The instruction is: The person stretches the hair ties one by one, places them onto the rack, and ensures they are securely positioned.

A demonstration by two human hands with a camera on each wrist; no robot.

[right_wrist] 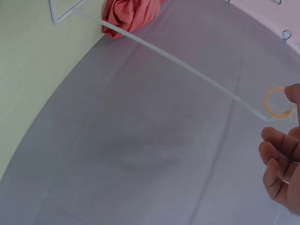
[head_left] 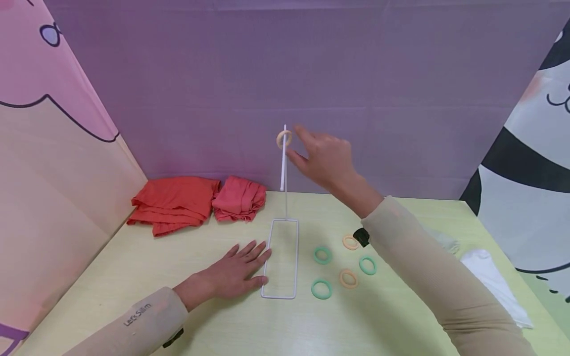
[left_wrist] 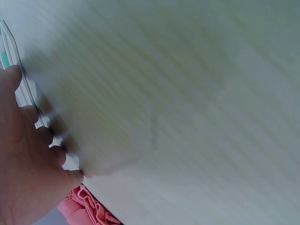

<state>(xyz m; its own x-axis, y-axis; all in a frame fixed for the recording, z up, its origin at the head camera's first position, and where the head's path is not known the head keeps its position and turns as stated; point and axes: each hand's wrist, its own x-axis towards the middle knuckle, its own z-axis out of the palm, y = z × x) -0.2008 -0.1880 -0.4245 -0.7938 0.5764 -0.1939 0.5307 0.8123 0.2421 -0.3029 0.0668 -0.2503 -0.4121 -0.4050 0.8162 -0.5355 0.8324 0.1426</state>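
A white wire stand [head_left: 282,170] rises from a rectangular wire base [head_left: 296,262] on the table, with an arm at its top. One pale orange ring [head_left: 279,140] hangs around that arm. Beside the ring is my right hand [head_left: 327,158], its thumb and index finger spread apart and gripping nothing. In the right wrist view, the thumb overlaps the edge of the ring [right_wrist: 266,101], and the other fingers are loosely bent. My left hand [head_left: 233,272] lies palm down on the table, fingers stretched out, fingertips touching the base's left side.
Right of the base lie several loose rings, some green [head_left: 313,290] and some pale orange [head_left: 349,286]. Folded red cloth [head_left: 175,198] and a smaller red bundle [head_left: 240,198] sit at the back left. White cloth [head_left: 494,284] lies at the right, behind my forearm.
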